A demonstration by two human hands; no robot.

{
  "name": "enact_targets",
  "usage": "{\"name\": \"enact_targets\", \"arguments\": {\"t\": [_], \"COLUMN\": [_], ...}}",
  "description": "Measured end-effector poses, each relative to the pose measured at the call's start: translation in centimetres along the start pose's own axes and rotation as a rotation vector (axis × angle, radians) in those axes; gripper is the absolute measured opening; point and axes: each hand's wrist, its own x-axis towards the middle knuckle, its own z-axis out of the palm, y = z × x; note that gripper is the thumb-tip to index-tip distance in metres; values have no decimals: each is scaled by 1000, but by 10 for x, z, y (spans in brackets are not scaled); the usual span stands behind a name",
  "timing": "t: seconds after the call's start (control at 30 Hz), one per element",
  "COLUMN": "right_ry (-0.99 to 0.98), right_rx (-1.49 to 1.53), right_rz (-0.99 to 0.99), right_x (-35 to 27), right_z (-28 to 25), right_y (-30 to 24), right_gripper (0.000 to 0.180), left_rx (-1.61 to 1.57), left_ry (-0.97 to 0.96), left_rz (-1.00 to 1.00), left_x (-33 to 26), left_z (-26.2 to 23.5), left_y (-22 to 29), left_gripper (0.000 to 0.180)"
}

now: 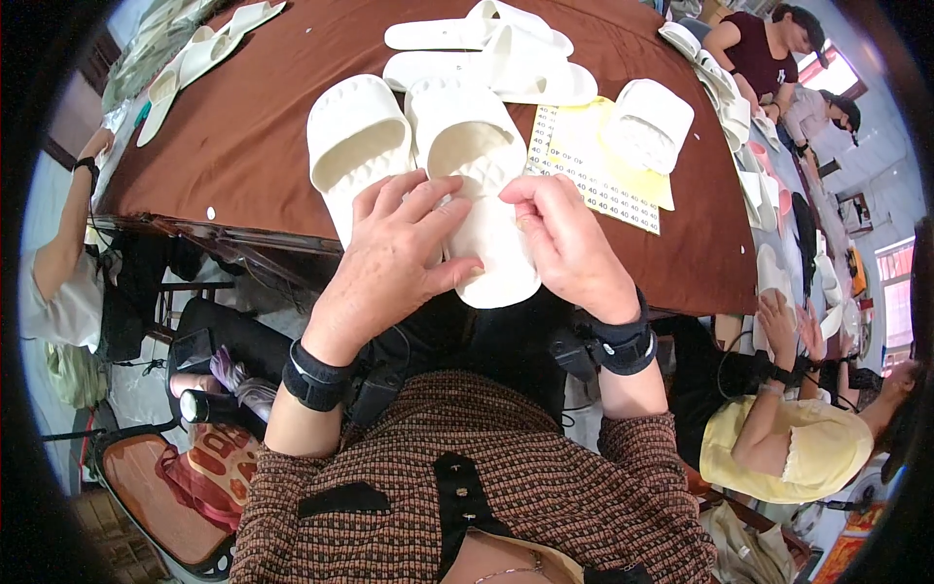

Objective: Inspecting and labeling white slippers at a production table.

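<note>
A white slide slipper [486, 258] with a quilted footbed lies before me, its heel toward me over the table's near edge. Across its left side my left hand [399, 243] rests with fingers spread, the thumb by the heel and fingertips on the insole. My right hand [569, 238] is at the slipper's right edge, thumb and forefinger pinched close to the insole; whatever is between them is too small to make out. Its matching white slipper [355, 136] lies to the left, partly under my left hand.
The table has a brown cloth [263, 127]. Yellow-backed sheets of printed stickers [603, 190] lie at right, under another white slipper [652, 122]. More white slippers [486, 58] are stacked at the back. Co-workers sit along both sides, one in a yellow top [808, 448].
</note>
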Motion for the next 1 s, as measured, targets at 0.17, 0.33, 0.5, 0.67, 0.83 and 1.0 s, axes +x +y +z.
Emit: {"name": "enact_targets", "arguments": {"t": [0.17, 0.33, 0.5, 0.67, 0.83, 1.0], "right_ry": [-37, -165, -224, -216, -196, -204], "right_rx": [237, 95, 8, -25, -18, 59], "right_rz": [146, -18, -98, -106, -104, -34], "right_x": [6, 23, 31, 34, 33, 34], "right_z": [-11, -10, 0, 4, 5, 7], "right_y": [-4, -4, -1, 1, 4, 8], "right_gripper": [17, 17, 16, 10, 11, 10], "left_rx": [-5, 7, -12, -16, -15, -15], "left_ry": [4, -5, 8, 1, 13, 5], "left_rz": [2, 9, -5, -23, -10, -19], "left_x": [2, 1, 0, 0, 1, 1], "left_z": [0, 0, 1, 0, 1, 0], "left_y": [0, 0, 1, 1, 0, 1], "left_gripper": [54, 60, 64, 64, 62, 59]}}
